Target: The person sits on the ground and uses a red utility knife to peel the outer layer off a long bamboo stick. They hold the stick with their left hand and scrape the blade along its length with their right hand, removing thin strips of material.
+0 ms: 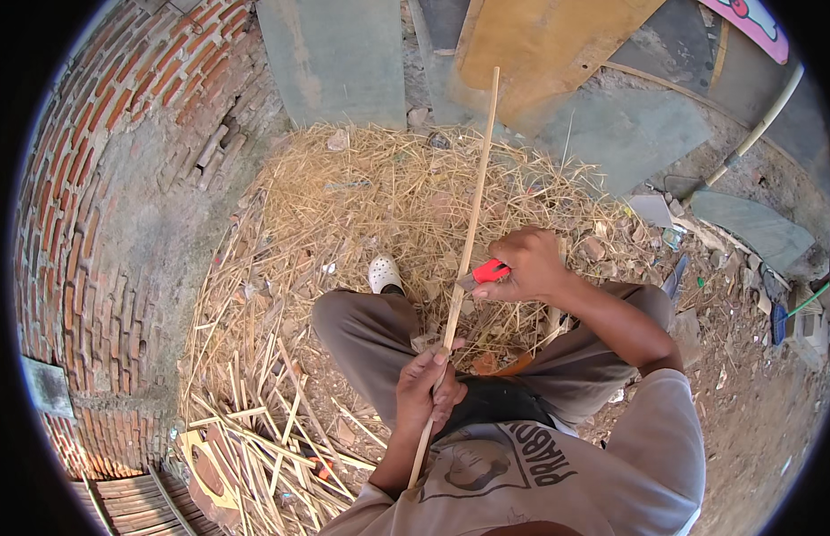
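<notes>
A long thin bamboo strip [473,214] runs from my lap up toward the far boards. My left hand [425,386] grips its lower part, close to my body. My right hand [526,265] holds a red-handled knife [483,272] with its blade laid against the strip, a little above the left hand. I am seated, with my knees in brown trousers on either side of the strip and a white shoe [384,272] showing beyond my left knee.
Dry straw and shavings [388,196] cover the ground ahead. Several split bamboo strips [272,420] lie at lower left. A brick wall [102,223] curves along the left. Flat boards [540,45] and grey panels [334,54] lean at the back; a white pipe [759,125] lies at right.
</notes>
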The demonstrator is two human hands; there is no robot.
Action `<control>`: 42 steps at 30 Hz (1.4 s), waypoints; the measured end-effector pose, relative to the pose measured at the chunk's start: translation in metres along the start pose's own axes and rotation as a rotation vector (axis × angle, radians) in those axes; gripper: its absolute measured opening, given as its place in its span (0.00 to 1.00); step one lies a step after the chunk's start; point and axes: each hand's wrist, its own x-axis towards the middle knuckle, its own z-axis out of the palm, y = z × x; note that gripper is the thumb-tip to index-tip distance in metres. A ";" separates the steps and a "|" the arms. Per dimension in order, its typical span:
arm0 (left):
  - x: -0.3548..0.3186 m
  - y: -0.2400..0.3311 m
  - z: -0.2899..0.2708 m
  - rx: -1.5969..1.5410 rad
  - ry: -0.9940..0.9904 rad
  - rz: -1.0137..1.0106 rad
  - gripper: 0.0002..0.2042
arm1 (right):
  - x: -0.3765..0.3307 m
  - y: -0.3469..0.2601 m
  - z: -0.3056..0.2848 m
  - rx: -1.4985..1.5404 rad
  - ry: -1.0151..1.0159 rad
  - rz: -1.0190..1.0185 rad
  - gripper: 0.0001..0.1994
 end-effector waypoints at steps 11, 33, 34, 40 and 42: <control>-0.001 0.002 0.016 0.214 0.037 0.025 0.17 | 0.006 0.027 -0.002 -0.125 0.039 0.082 0.34; -0.010 -0.001 0.014 0.043 -0.027 -0.095 0.12 | 0.002 0.012 -0.008 -0.070 -0.083 0.141 0.32; -0.010 -0.001 0.016 0.041 -0.047 -0.100 0.12 | 0.006 0.020 -0.009 -0.093 -0.044 0.234 0.33; -0.030 -0.009 0.015 0.164 -0.148 -0.228 0.12 | 0.023 0.133 -0.059 -0.239 0.053 0.798 0.40; -0.034 -0.011 0.012 0.174 -0.148 -0.233 0.12 | 0.027 0.128 -0.055 -0.199 0.053 0.797 0.40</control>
